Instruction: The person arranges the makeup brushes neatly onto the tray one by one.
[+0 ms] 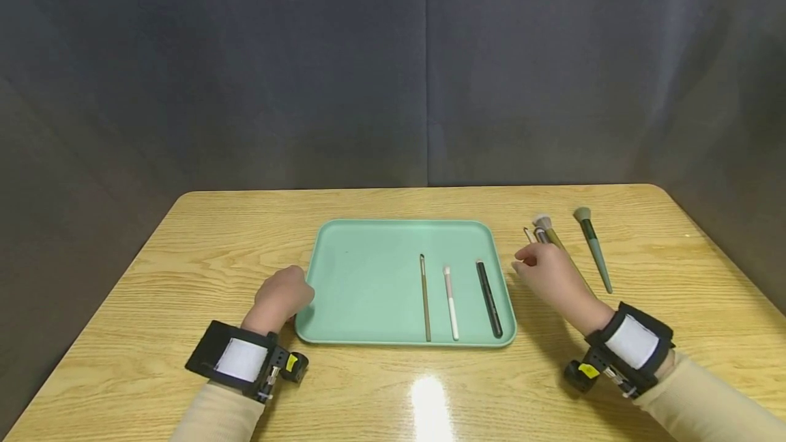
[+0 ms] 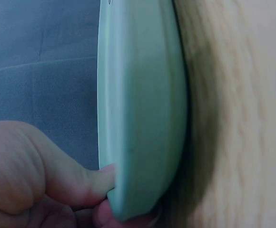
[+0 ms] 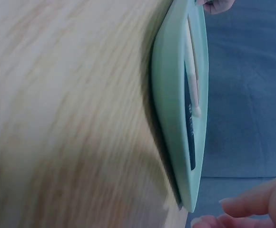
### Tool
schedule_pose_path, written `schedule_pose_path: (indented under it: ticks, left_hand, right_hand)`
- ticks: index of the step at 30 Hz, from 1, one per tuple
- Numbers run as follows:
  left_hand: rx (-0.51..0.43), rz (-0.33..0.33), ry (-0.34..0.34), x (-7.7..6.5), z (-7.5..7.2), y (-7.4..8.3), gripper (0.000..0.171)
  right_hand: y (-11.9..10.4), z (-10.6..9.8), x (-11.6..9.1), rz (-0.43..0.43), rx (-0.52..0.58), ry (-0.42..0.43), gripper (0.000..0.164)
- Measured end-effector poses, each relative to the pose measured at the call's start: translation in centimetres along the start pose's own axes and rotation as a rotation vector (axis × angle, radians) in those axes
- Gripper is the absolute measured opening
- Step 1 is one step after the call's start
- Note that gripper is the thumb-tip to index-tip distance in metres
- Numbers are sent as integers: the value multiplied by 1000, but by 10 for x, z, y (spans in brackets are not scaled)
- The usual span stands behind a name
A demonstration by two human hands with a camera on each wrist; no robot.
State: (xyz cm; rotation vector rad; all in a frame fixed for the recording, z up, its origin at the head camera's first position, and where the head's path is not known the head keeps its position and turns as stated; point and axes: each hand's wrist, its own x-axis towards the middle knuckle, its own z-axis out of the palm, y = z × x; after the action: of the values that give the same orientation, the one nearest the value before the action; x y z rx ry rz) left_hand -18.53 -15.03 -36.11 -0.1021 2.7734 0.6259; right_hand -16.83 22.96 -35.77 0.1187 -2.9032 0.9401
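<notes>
My left hand (image 1: pixel 284 297) grips the left rim of a mint-green tray (image 1: pixel 368 344), its thumb (image 2: pixel 97 185) over the rim and fingers beneath. On the tray's right half lie a thin brown-handled makeup brush (image 1: pixel 426 299), a pink-and-white one (image 1: pixel 451 305) and a black one (image 1: pixel 489 299). Just right of the tray, my right hand (image 1: pixel 555 282) hovers at a cluster of makeup brushes, partly covering them. Its thumb (image 3: pixel 252 199) and fingertips stand apart, with nothing visible between them. Beyond it show a pale-headed brush with an olive handle (image 1: pixel 555 237) and a slim light one (image 1: pixel 529 234).
A green-handled brush (image 1: pixel 594 251) lies right of the cluster. The tray stands on a wooden table (image 1: pixel 233 237) with a grey curtain (image 1: pixel 307 74) behind and at the sides. Both wrists wear straps with small cameras.
</notes>
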Motion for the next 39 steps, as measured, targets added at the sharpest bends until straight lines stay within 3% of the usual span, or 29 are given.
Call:
schedule_pose_path:
  ticks: [19, 26, 33, 39]
  left_hand:
    - [2, -5, 4, -1, -2, 1, 16]
    - [1, -6, 0, -1, -1, 1, 16]
    - [4, -3, 0, -1, -1, 2, 16]
    - [6, -7, -5, -2, -1, 2, 17]
  right_hand:
    - [23, -9, 3, 26, -103, -27, 26]
    - [29, -9, 5, 36, -171, -35, 13]
    - [31, -7, 5, 33, -196, -50, 25]
    - [28, -3, 6, 36, -244, -32, 23]
